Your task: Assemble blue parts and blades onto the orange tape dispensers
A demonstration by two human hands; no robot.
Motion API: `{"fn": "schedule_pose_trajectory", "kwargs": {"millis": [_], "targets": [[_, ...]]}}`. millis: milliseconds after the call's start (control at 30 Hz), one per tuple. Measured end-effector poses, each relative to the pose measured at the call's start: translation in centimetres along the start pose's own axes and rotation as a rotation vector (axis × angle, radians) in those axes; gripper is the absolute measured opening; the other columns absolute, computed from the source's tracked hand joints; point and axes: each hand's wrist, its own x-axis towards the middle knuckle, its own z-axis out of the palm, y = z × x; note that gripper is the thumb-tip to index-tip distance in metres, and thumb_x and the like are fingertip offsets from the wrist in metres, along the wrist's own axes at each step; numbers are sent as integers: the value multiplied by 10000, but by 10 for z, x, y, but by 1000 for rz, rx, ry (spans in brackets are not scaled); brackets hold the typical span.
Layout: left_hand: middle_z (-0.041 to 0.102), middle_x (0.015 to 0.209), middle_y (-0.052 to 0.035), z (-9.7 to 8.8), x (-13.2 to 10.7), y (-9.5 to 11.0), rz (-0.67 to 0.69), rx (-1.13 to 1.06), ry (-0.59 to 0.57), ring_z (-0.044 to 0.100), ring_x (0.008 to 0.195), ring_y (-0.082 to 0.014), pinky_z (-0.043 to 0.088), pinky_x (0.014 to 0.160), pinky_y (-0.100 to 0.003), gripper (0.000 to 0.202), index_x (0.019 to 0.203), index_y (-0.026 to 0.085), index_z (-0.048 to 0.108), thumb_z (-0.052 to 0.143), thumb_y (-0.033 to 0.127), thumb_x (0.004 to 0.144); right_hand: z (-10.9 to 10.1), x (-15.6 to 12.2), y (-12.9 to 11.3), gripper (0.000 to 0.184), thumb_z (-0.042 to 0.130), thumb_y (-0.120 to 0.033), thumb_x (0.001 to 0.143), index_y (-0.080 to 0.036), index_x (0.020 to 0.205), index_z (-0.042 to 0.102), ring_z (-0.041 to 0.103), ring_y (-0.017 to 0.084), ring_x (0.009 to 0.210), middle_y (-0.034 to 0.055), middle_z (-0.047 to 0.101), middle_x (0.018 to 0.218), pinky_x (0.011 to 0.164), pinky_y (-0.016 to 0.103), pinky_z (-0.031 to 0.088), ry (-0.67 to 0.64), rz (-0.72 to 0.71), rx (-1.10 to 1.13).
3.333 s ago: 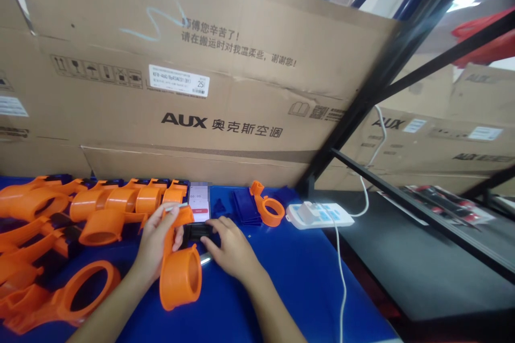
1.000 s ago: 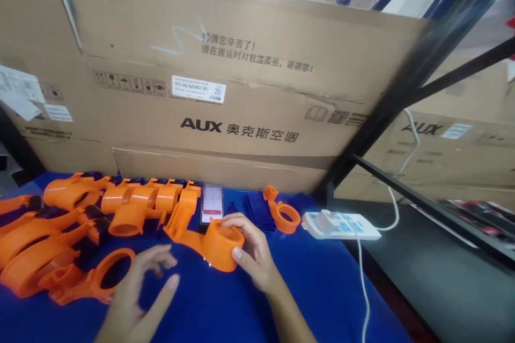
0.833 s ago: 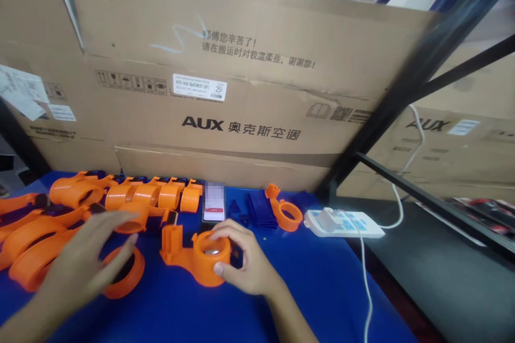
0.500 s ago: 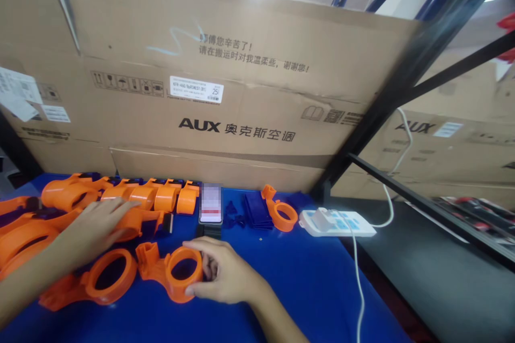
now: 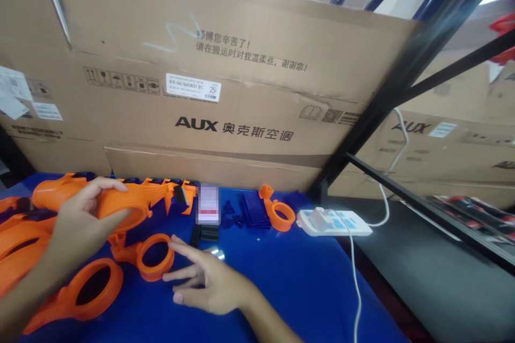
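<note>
My left hand is wrapped around an orange tape dispenser, raised off the blue surface, with its dark-edged end pointing right. My right hand is open, fingers spread; its fingertips are at the right edge of an orange tape dispenser frame lying on the surface, and I cannot tell whether they touch it. Nearer to me lies another orange dispenser. Several more orange dispensers lie at the left, partly hidden by my left arm, and a row of them stands along the back, partly behind the held one.
A phone stands behind black strips. Right of it are small blue parts, blue flat pieces and an orange dispenser frame. A white power strip with a cable sits near the rack post. A large cardboard sheet forms the back.
My left hand has lifted the orange dispenser from among the others. My right hand has let go of the dispenser frame, which now lies further left, and its fingers have spread.
</note>
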Motion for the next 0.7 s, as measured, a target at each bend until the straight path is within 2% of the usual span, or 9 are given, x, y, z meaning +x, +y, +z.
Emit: {"fn": "schedule_pose_trajectory", "kwargs": {"millis": [67,100,200,333,467,533,600,633,700], "targets": [[706,960,-37,18,-18,9,37,-110,26,677,915,-255,562,853,-415,350,969,208,661,806,391,709,-7,0,-4,579,734,-373,914,-304,1453,533,747,234,1024,115,629,1388,803,356,637,70,-20,38],[691,943,-30,28,-29,12,57,-129,99,673,890,-244,556,842,-402,336,965,207,655,812,352,706,-12,0,-7,492,693,-390,946,-276,1408,571,758,216,943,111,691,1281,774,355,635,135,-42,68],[662,910,-20,62,-65,21,188,-100,163,670,838,-222,553,776,-367,280,955,214,653,803,252,722,-27,-1,-12,475,645,-489,961,-232,1353,573,745,230,921,131,711,1209,715,366,630,386,-154,189],[644,844,-21,97,-102,39,548,-58,3,666,747,-193,545,662,-303,301,986,228,688,773,76,742,-38,-1,-14,506,668,-546,927,-244,1313,542,703,203,845,79,719,1037,629,300,592,672,-183,273],[706,861,-57,108,-113,51,728,-126,-283,702,822,-237,579,782,-367,442,1134,270,725,772,64,746,-46,-1,-15,399,726,-501,892,-224,1153,607,546,115,592,-35,597,731,522,206,463,918,-135,161],[741,909,-90,109,-114,47,678,-255,-493,713,857,-278,580,843,-420,478,1170,307,747,831,162,722,-51,-2,-14,381,713,-525,888,-209,1083,626,484,107,550,-51,546,661,497,204,413,959,-123,81],[751,936,-124,110,-114,36,530,-424,-599,706,880,-336,567,883,-488,527,1150,315,775,905,315,639,-55,-3,-14,372,703,-536,887,-200,1032,630,448,108,531,-59,513,619,481,211,377,938,-110,20],[747,941,-137,112,-114,29,445,-514,-584,697,892,-362,555,897,-520,549,1125,309,787,918,395,599,-57,-4,-13,366,699,-537,886,-199,1007,627,434,108,522,-64,497,603,475,215,363,916,-101,3],[721,988,-146,119,-112,16,280,-655,-438,670,943,-385,527,923,-553,569,1113,291,780,879,526,603,-58,-5,-13,357,699,-536,879,-199,965,618,408,105,508,-72,467,587,465,218,337,876,-79,-17]]}}
